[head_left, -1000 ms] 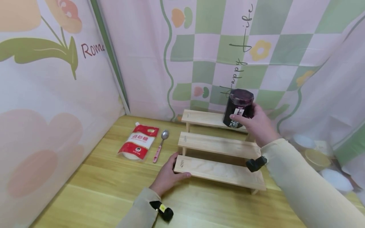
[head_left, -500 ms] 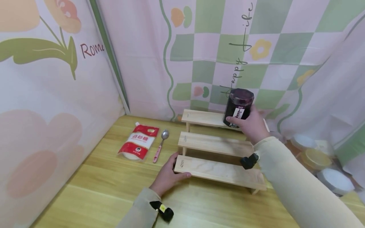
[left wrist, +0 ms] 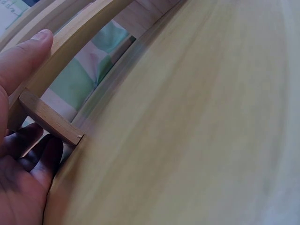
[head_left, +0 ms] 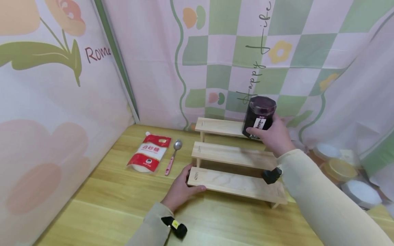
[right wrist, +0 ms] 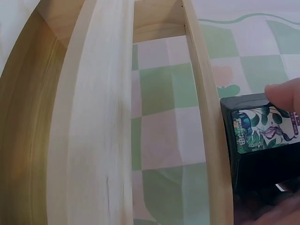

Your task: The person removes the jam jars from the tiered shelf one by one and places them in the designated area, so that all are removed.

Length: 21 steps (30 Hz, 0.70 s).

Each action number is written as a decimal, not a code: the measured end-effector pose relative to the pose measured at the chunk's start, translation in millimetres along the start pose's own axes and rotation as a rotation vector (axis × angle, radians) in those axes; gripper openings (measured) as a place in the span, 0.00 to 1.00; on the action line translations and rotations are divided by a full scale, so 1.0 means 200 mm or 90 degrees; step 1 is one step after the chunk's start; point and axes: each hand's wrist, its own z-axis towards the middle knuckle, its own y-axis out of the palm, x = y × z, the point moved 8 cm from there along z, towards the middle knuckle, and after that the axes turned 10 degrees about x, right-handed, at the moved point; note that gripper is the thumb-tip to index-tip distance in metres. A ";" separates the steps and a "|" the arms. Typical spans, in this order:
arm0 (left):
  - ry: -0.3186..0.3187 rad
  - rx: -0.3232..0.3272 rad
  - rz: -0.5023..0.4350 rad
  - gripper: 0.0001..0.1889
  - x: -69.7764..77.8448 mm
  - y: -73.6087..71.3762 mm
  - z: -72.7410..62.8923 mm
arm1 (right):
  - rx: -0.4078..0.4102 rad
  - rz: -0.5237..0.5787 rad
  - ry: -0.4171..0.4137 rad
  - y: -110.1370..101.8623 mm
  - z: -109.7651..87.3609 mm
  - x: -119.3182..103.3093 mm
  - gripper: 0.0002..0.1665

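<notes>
A dark, faceted jar (head_left: 253, 115) with a purplish lid is at the right part of the top tier of a three-tier wooden rack (head_left: 231, 155). My right hand (head_left: 275, 135) holds it from the right, thumb across its front. In the right wrist view the base of the jar (right wrist: 262, 164) meets the top board's edge; the lower fingers are dim there. My left hand (head_left: 180, 189) grips the left end of the lowest board, thumb along its front edge. In the left wrist view, fingers of the left hand (left wrist: 23, 187) reach behind the rack's leg (left wrist: 51, 117).
Left of the rack lie a red and white bag of white sugar (head_left: 150, 153) and a spoon (head_left: 172, 159) with a pink handle. Several lidded containers (head_left: 340, 171) stand at the right, partly behind the right forearm. A patterned curtain (head_left: 221, 75) hangs close behind the rack.
The right hand and wrist have shifted slightly around the jar, and its label shows turned a little. The jar stays at the top tier. The left hand keeps its place on the rack.
</notes>
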 end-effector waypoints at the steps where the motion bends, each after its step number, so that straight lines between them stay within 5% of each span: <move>1: 0.001 -0.001 -0.002 0.60 0.00 0.00 0.00 | 0.002 -0.001 -0.004 -0.01 0.00 0.00 0.52; 11: 0.009 -0.002 -0.008 0.60 -0.01 0.00 0.00 | 0.028 -0.006 -0.046 -0.06 -0.07 -0.01 0.49; 21: 0.004 -0.005 -0.008 0.60 -0.01 0.00 0.00 | 0.039 0.019 -0.021 -0.08 -0.15 0.02 0.56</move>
